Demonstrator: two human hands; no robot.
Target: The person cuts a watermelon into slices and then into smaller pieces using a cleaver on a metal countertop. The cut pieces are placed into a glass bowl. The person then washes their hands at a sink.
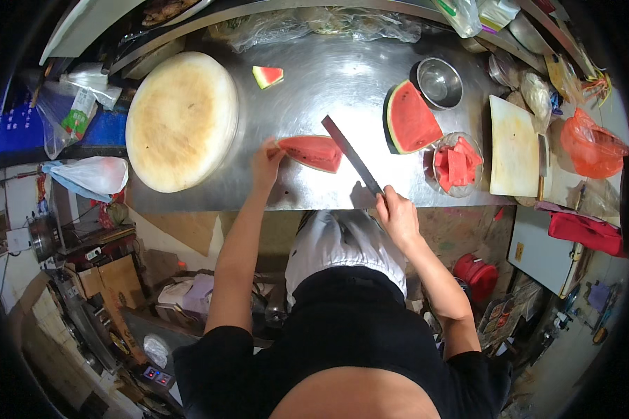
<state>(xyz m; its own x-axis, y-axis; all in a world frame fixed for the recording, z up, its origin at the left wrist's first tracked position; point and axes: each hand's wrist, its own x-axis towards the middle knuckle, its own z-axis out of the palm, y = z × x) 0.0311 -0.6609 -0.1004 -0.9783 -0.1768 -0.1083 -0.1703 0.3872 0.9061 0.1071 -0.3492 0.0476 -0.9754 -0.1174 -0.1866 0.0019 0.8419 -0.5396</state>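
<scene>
On the steel worktop lies a watermelon wedge (314, 152), its red flesh facing up. My left hand (267, 162) grips the pointed left end of it. In my right hand (399, 217) is the handle of a long kitchen knife (352, 156). Its dark blade slants up and left, passing close by the wedge's right end; whether they touch I cannot tell. To the right, a glass bowl (457, 163) holds several cut watermelon pieces. Behind that bowl rests a larger watermelon piece (413, 119) with its rind to the left. A small watermelon end piece (268, 76) sits farther back.
A thick round chopping block (181, 123) stands at the left of the steel worktop (314, 196). A steel bowl (440, 83) is at the back right. Rightward are a white cutting board (515, 146), another knife (543, 166) and a red plastic bag (592, 144). Clear plastic wrapping (314, 26) lines the back.
</scene>
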